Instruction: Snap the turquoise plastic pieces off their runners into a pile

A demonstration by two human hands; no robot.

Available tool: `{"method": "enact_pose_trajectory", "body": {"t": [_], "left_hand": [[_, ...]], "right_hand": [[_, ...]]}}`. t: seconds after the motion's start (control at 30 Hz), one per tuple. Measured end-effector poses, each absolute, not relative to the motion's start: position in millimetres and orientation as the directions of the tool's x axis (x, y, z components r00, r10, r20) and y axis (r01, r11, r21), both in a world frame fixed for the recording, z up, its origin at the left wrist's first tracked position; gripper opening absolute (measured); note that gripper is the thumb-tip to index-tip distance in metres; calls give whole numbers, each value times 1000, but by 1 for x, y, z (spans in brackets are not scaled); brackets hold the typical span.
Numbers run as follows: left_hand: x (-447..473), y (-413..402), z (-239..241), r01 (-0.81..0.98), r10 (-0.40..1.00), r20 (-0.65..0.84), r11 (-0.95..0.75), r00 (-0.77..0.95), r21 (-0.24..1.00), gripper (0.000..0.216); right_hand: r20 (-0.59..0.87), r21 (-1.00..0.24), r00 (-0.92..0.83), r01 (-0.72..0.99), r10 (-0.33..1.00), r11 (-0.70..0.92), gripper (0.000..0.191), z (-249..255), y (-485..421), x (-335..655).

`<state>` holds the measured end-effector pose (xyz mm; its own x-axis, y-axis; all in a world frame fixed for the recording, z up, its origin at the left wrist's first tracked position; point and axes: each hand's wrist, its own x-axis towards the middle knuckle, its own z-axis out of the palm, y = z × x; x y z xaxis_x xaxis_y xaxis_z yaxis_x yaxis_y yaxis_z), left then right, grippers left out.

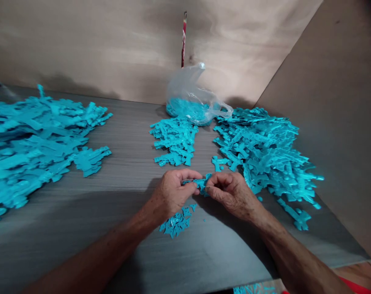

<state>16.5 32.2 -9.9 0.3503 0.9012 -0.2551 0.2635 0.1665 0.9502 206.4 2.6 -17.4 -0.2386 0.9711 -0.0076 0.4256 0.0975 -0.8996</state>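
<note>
Between my two hands is a flat turquoise plastic piece (200,183) with an irregular outline, held just above the grey table (130,163). My left hand (174,190) pinches its left end between thumb and fingers. At the right end, the thumb and forefinger of my right hand (229,190) are closed on the same piece. Fingers cover part of it, so its full shape is hidden. Below my left hand lies a small heap of turquoise star-like scraps (176,222). Just beyond my right hand rests a loose turquoise piece (217,163).
Large piles of turquoise pieces lie at left (41,143) and right (265,151). A smaller stack (176,141) sits in the middle, before a clear plastic bag (197,94) holding turquoise bits. Behind stands a wooden wall (112,49) with a red stick-like object (183,41) against it.
</note>
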Motion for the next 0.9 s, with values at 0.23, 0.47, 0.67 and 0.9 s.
{"method": "enact_pose_trajectory", "body": {"t": [0.23,0.47,0.67,0.9], "left_hand": [[15,31,-12,330,922,-176,57,345,942,31],[13,30,-10,312,937,-101,-9,335,950,24],[9,28,-11,361,940,-30,-101,341,927,23],[12,27,-13,414,950,-17,-120,312,902,24]], "right_hand": [[52,-854,-187,501,981,140,12,-19,-2,203],[313,-708,-280,568,908,420,13,-20,-2,202],[462,-461,-346,693,817,554,14,-25,-3,202],[475,-377,-346,751,809,543,14,-28,-3,200]]}}
